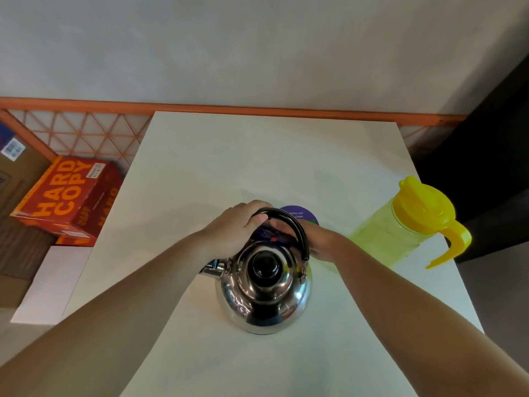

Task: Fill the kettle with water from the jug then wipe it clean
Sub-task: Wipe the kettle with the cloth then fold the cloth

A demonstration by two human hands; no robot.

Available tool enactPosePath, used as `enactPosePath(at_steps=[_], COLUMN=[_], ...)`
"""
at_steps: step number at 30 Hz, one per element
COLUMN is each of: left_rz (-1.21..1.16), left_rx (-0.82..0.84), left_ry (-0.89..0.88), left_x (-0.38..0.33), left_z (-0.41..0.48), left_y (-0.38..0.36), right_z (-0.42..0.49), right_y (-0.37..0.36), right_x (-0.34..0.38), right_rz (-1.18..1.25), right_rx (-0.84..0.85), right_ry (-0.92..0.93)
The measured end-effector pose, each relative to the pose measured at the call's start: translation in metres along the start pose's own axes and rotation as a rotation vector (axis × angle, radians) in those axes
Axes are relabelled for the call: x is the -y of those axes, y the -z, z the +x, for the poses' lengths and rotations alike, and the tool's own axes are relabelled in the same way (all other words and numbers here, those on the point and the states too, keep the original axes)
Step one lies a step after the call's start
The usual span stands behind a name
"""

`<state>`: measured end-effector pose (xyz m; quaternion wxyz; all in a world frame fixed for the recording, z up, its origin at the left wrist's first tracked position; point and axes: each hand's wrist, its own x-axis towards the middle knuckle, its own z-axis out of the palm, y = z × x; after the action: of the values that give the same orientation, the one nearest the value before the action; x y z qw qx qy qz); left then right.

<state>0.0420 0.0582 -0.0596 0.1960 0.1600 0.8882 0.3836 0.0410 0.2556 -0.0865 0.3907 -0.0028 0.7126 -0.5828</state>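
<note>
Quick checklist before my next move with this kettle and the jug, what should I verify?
1. Kettle upright on the table: ok.
2. Kettle's lid off for filling: not ok, it is on.
3. Left hand grip on the handle: ok.
4. Jug upright on the table: ok.
5. Water level in the Jug: cannot tell.
6. Right hand free: cannot tell, partly behind the handle.

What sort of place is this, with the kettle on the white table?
Probably an office or storeroom, not a home kitchen: boxes of Hard Copy paper are stacked on the floor, an orange lattice partition runs behind the white table, and a purple sticker reads "keep our ... clean".
</note>
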Motion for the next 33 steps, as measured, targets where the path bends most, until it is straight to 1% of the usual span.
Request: enactPosePath(at_steps=[2,4,7,9,11,13,15,17,22,24,26,30,33], left_rz=[-0.005,-0.009,-0.015,-0.033,-0.031,-0.009,0.008,0.012,0.035,0.057,0.078,0.105,0.101], left_rx=[-0.004,-0.007,-0.014,-0.017,-0.02,-0.027,-0.032,-0.035,-0.035,-0.037,-0.043,-0.039,-0.036], left_ry=[0.0,0.001,-0.003,-0.002,-0.007,-0.011,-0.011,-0.009,-0.005,-0.013,-0.02,-0.016,-0.012], left_x=[0.0,-0.001,-0.002,-0.001,0.0,0.001,0.001,0.001,0.003,0.003,0.003,0.003,0.003], left_z=[-0.001,-0.001,-0.002,-0.002,-0.002,-0.001,-0.001,-0.001,-0.001,-0.001,-0.001,-0.001,-0.001], left_y=[-0.001,-0.001,-0.001,-0.002,-0.003,-0.003,-0.003,-0.003,-0.004,-0.004,-0.005,-0.005,-0.004], right_z=[0.002,-0.003,-0.022,-0.031,-0.035,-0.031,-0.026,-0.023,-0.057,-0.078,-0.088,-0.076,-0.065], right_y=[-0.001,0.002,0.005,0.005,0.004,0.003,-0.002,-0.007,-0.008,-0.009,-0.014,-0.022,-0.03], right_x=[-0.003,-0.007,-0.022,-0.036,-0.042,-0.032,-0.017,-0.013,-0.049,-0.067,-0.074,-0.05,-0.039], right_rz=[0.047,0.063,0.025,0.011,0.017,-0.001,-0.005,0.064,0.313,0.353,0.339,0.311,0.291], right_rx=[0.037,0.021,-0.061,-0.16,-0.208,-0.188,-0.122,-0.076,-0.147,-0.173,-0.184,-0.29,-0.326], right_ry=[0.01,0.028,0.037,0.002,-0.01,-0.017,-0.019,0.015,0.119,0.122,0.13,0.104,0.093])
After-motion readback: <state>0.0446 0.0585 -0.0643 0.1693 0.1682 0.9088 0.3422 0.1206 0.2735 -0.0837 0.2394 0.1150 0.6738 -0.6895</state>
